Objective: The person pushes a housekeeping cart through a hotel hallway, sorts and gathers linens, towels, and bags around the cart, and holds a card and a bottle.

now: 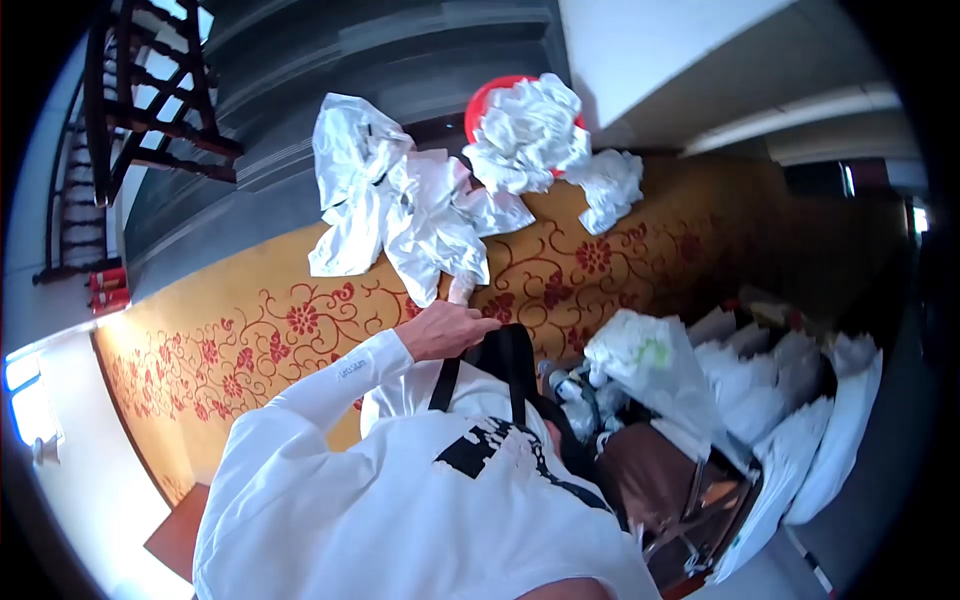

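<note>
Black fabric thing (pixel 508 355) looks kinda bunched up at the front of the person's body, can't tell if it's a bag. Out past it there's shiny white sheeting (pixel 405 205), super crumpled, sprawled partly over the patterned carpet (pixel 225 335).

Cloth pile (pixel 400 200) left of basin (pixel 476 108); cart (pixel 742 512) near right.

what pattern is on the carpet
Red flowers and curling vines on golden-orange carpet, clearest in the head view.
</note>
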The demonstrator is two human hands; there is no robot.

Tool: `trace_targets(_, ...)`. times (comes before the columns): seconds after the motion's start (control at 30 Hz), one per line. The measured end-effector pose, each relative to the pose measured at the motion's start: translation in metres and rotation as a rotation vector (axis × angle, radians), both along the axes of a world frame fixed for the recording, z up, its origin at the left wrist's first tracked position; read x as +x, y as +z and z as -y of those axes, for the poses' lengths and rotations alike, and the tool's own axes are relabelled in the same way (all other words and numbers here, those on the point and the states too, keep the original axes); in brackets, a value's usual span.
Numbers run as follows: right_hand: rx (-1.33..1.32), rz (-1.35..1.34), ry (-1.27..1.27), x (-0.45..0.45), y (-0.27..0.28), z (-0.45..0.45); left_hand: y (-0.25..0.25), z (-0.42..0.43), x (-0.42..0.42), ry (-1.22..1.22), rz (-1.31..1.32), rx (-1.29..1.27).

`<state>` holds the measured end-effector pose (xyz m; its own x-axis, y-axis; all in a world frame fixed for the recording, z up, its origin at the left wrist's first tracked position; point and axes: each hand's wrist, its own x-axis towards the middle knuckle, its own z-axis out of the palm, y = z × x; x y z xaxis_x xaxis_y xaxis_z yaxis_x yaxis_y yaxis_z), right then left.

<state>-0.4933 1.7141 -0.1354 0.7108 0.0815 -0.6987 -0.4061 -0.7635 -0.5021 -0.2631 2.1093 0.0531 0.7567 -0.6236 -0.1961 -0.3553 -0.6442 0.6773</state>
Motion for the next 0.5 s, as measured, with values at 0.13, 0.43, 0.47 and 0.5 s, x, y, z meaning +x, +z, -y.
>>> trace_targets(0.13,0.249,-0.319,-0.948,0.143,0.042,-0.028,-0.061,-0.057,0.019,0.179,-0.134,0.149)
trace_targets(0.43,0.26,-0.404,-0.356,0.364,-0.044,-0.1,-0.141,-0.15,0.001,0.631,-0.631,0.484)
trace_targets(0.47,0.241,-0.416,-0.367,0.372,-0.05,-0.126,-0.16,-0.156,-0.003,0.701,-0.635,0.437)
trace_targets(0.5,0.246,-0.436,-0.358,0.38,-0.054,-0.151,-0.181,-0.162,-0.004,0.768,-0.632,0.387)
